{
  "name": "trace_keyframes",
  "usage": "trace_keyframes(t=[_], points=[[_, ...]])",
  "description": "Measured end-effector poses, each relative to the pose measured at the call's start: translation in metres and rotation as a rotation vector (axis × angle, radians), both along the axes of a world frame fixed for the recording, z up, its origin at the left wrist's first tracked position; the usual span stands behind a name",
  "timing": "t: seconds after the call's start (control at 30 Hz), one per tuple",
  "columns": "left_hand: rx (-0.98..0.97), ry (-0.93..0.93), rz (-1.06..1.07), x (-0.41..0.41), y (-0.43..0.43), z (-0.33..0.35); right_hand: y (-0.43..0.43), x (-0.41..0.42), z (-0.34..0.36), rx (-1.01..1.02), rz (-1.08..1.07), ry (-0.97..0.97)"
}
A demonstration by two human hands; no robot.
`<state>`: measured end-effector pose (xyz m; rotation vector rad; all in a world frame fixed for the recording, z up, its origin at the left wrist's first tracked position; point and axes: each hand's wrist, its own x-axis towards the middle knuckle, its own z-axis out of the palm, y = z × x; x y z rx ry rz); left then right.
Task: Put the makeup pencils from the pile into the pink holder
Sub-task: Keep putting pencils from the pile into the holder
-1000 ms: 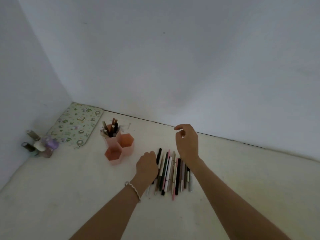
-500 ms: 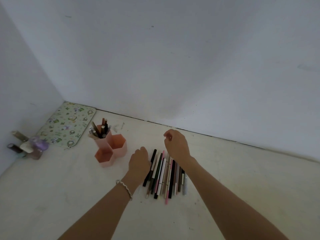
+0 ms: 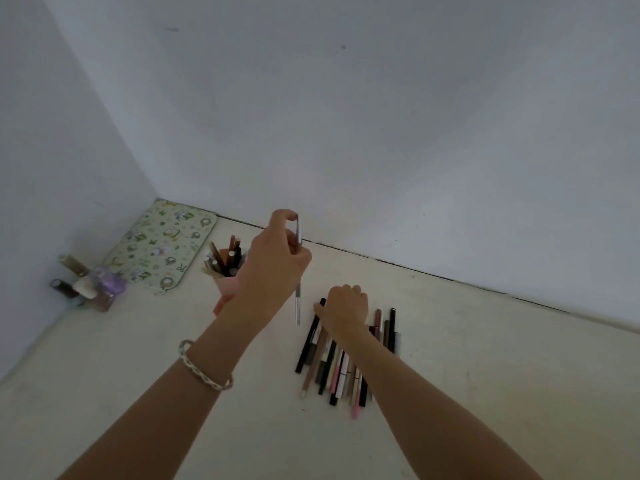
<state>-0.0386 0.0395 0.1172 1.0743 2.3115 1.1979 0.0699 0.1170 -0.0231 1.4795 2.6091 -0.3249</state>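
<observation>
A: Why is the left hand [image 3: 273, 261] raised like that, with the slim grey-white makeup pencil [image 3: 298, 271] hanging straight down from it?

B: It pinches the pencil near its top end between thumb and fingers, so the shaft stands upright. My guess is that upright is how it must go into a cell of the pink hexagonal plastic holder [image 3: 227, 285], which sits just to the left of that hand and partly behind the wrist.

A: And the holder, is it filling up?

B: The cell farthest from the hands already carries a bunch of brown and dark pencils [image 3: 225, 259] standing on end. The nearer cells are mostly hidden by the left forearm, so I cannot tell what they hold.

A: What about the right hand [image 3: 344, 308]?

B: Curled, knuckles up, pressed down on the far end of the pile of black, pink, white and brown makeup pencils [image 3: 341, 362]. Whether it has closed on one I cannot tell; the fingertips are hidden beneath the hand. It looks like it is choosing the next one while the left delivers.

A: The pile lies where?

B: Flat on the pale floor [image 3: 485, 375], side by side, running from under the right hand back beside the right forearm. Many remain, so the task is far from done.
</observation>
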Motion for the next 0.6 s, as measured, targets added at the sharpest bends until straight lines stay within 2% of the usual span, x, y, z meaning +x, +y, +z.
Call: trace_keyframes(t=[0.17,0.23,0.37,0.5,0.6], points=[[0.06,-0.012,-0.025,0.004,-0.008,-0.008,-0.004,-0.009,0.003,-0.057,-0.075,0.05],[0.108,-0.003,-0.027,0.0,-0.012,-0.006,-0.003,-0.009,0.013,-0.121,-0.118,0.127],[0.28,0.018,0.149,-0.034,-0.026,0.008,0.017,-0.011,0.049,-0.353,-0.365,0.452],[0.521,0.09,0.383,-0.075,-0.056,0.018,0.03,-0.021,0.098,-0.459,-0.369,0.771],[0.581,0.197,0.456,-0.09,-0.07,0.012,0.019,-0.031,0.125,-0.432,-0.365,1.057]])
